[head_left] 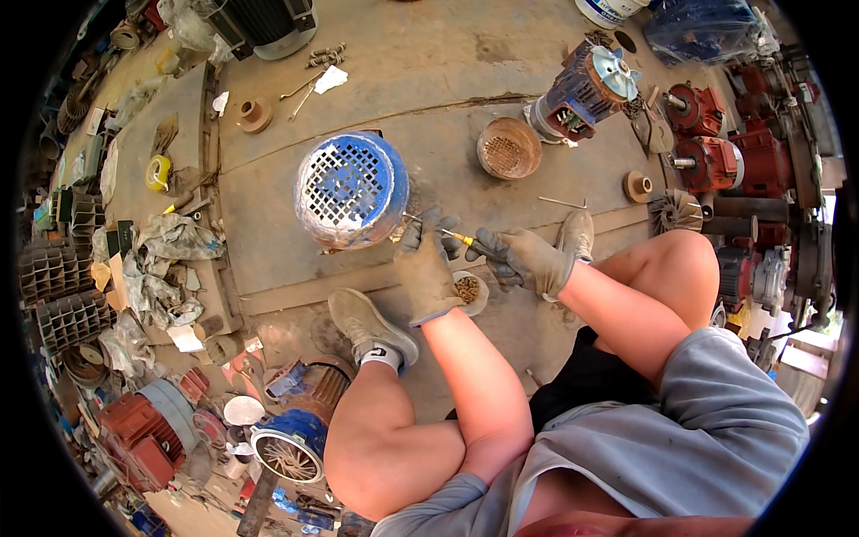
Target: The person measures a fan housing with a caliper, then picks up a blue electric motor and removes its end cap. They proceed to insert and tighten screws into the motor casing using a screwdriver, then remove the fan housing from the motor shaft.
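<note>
Near the middle of the frame, the gloved fingers (497, 252) of the right hand (530, 259) are clamped around the dark handle of a screwdriver (452, 237) with a yellow collar. Its thin shaft runs left and slightly upward to the lower right edge of the blue fan cover (351, 190). The left hand (426, 265), also in a grey glove, sits just left of the right one; its fingers are curled together around the shaft close to the cover's rim, steadying it.

The fan cover is a round blue and white domed piece with a square grille on its face, standing on the concrete floor (420, 80) just above and left of the hands.

Directly below the hands, partly hidden by the left wrist, lies a small white bowl (469, 292) holding a heap of small brownish screws or bolts. Further up and right sits a rusty round mesh basket (508, 149); I cannot tell whether anything is in it. A white bucket (607, 9) shows at the top edge, its inside out of view.

The person's two shoes (369, 327) flank the bowl, bare knees bent at lower left and right. A blue motor (583, 89) with a pale fan lies at upper right, red motors (711, 161) beyond it, and another blue motor (300, 430) at lower left.
</note>
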A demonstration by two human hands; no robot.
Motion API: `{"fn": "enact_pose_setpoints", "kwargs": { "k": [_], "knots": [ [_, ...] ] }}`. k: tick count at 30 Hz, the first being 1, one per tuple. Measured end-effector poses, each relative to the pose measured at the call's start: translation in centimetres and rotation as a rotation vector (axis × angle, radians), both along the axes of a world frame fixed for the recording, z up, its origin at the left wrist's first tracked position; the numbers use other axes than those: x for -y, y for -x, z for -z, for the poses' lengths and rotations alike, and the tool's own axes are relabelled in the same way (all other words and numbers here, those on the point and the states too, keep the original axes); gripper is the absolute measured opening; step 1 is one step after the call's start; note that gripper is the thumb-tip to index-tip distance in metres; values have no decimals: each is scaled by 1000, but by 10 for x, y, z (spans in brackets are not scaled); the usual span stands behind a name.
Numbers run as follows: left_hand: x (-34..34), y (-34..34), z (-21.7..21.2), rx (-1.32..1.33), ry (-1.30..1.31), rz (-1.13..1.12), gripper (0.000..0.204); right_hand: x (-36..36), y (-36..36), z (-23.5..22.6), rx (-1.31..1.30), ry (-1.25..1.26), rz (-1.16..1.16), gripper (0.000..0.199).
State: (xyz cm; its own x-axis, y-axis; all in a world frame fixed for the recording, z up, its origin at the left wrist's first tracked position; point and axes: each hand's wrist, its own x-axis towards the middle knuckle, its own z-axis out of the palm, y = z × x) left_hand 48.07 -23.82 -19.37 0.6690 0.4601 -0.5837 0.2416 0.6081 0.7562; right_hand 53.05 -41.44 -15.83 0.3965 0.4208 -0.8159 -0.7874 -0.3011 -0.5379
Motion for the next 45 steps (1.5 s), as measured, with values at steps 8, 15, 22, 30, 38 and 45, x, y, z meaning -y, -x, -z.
{"fn": "enact_pose_setpoints", "kwargs": {
  "k": [8, 15, 22, 30, 38, 45],
  "knots": [
    [-2, -3, -8, -20, 42, -24, 26, -19, 20, -19, 1372, 446, -433, 38],
    [-14, 7, -2, 68, 83, 132, 32, -21, 14, -7, 836, 308, -302, 32],
    [-20, 13, -3, 92, 119, 156, 31, -16, 4, -2, 431, 180, -197, 37],
    [-16, 11, -1, 68, 146, 113, 25, -16, 6, -11, 491, 184, -321, 42],
    [-20, 16, -23, 201, 160, 268, 20, -8, 12, -11, 727, 226, -445, 32],
    [-59, 39, -91, 334, -226, -65, 24, -56, 0, -61, 777, -161, -158, 22]
  ]
}}
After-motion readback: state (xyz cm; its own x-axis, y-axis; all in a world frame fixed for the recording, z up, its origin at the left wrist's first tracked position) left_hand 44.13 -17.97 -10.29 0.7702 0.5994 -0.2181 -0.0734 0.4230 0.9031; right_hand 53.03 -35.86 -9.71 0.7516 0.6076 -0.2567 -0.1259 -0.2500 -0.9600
